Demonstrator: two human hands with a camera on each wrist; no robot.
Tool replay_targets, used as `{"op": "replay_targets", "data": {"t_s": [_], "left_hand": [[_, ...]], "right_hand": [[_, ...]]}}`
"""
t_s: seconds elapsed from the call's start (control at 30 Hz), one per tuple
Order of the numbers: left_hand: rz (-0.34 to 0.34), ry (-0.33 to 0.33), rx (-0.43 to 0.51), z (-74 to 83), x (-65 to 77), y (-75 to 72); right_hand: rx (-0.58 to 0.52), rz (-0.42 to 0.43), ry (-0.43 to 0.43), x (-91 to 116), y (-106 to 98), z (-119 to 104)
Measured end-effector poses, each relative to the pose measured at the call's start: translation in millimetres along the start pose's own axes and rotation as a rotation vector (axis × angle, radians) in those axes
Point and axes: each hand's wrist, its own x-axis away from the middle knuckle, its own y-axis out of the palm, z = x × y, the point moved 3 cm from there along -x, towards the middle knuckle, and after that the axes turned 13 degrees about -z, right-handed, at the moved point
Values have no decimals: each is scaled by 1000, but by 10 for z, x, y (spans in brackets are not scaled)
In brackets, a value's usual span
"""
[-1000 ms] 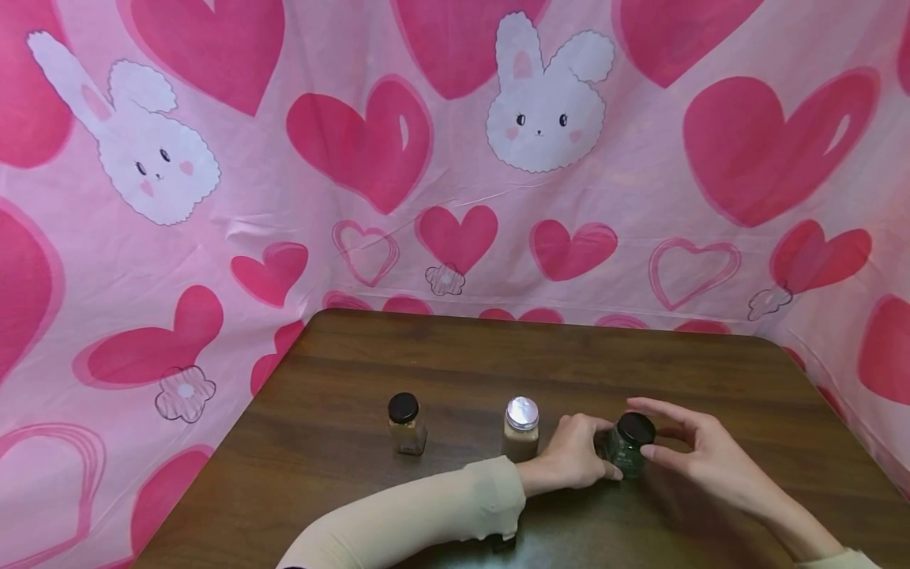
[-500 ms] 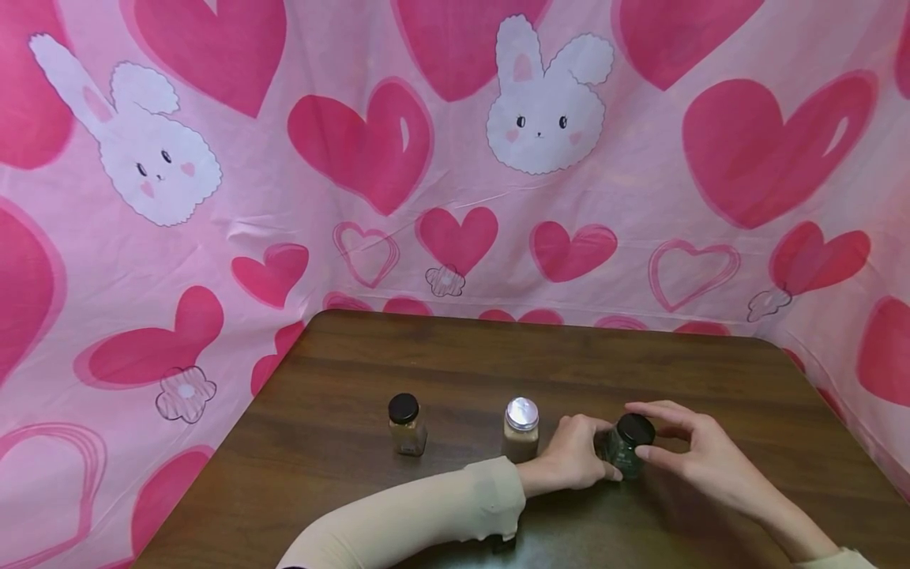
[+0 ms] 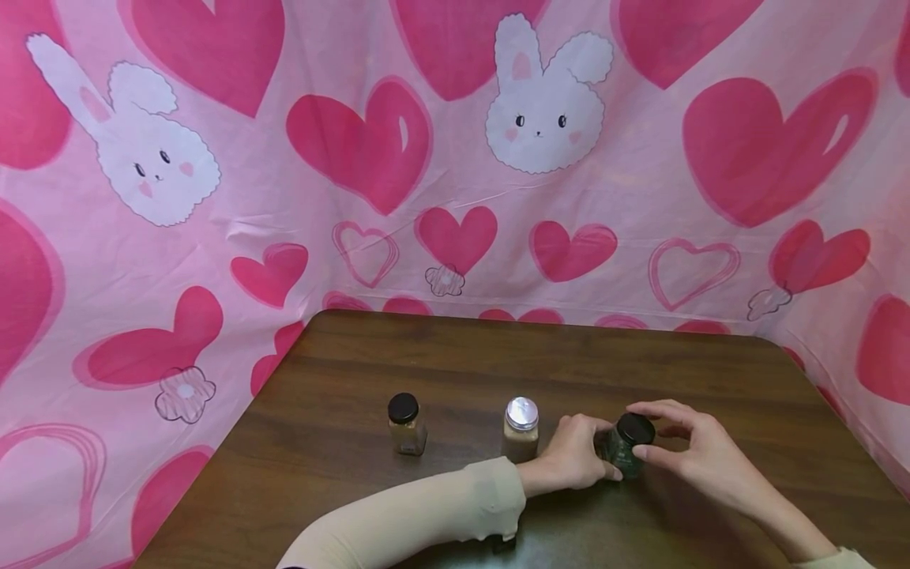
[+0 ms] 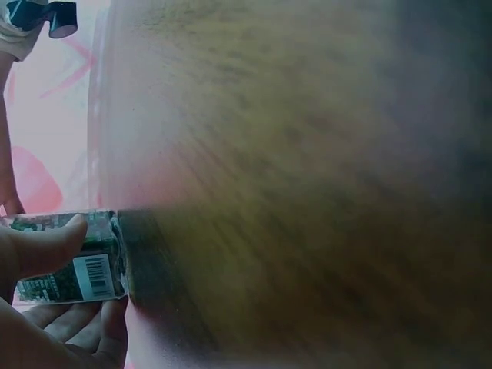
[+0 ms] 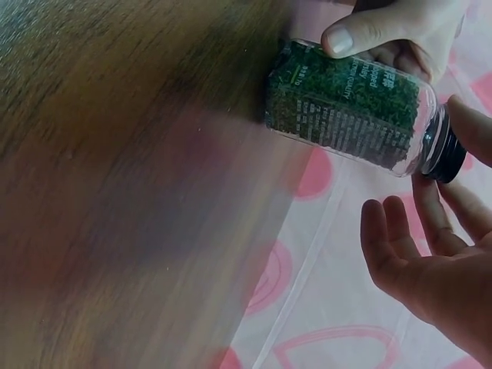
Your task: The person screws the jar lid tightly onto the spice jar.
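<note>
A clear spice jar of dried green flakes (image 5: 346, 108), with printed text on its side, stands upright on the right of the table in the head view. My left hand (image 3: 572, 454) grips its body between thumb and fingers, and a barcode label (image 4: 93, 277) shows beside the thumb in the left wrist view. The fingers and thumb of my right hand (image 3: 711, 454) pinch the jar's black lid (image 3: 636, 428) from the right. In the right wrist view the lid sits at the jar's neck, thumb on one side and fingertips on the other.
A jar of pale brown powder with a shiny silver top (image 3: 522, 431) stands just left of my left hand. Farther left is a black-capped spice jar (image 3: 407, 427). Below my left cuff, a small dark object (image 3: 505, 544) is mostly hidden. Patterned pink cloth (image 3: 455, 158) hangs behind the table.
My right thumb and fingers have shifted slightly around the black lid, the thumb a little to the left. My left hand and the jars stay where they were.
</note>
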Motion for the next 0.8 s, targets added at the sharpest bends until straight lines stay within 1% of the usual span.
{"op": "replay_targets", "data": {"t_s": [0.13, 0.27, 0.43, 0.5, 0.57, 0.7, 0.8], "left_hand": [[-7, 1, 16, -2, 6, 2], [-4, 4, 12, -2, 4, 2], [14, -6, -16, -1, 4, -1], [17, -5, -19, 0, 4, -2], [15, -1, -19, -1, -1, 1], [10, -4, -20, -7, -4, 7], [8, 0, -16, -8, -4, 3]], "right_hand": [[-80, -39, -14, 9, -8, 30], [-196, -125, -63, 11, -14, 70], [-287, -213, -157, 8, 12, 88], [-314, -229, -183, 6, 23, 92], [-338, -242, -192, 3, 31, 96], [-363, -246, -183, 2, 36, 99], [-366, -240, -161, -2, 33, 100]]}}
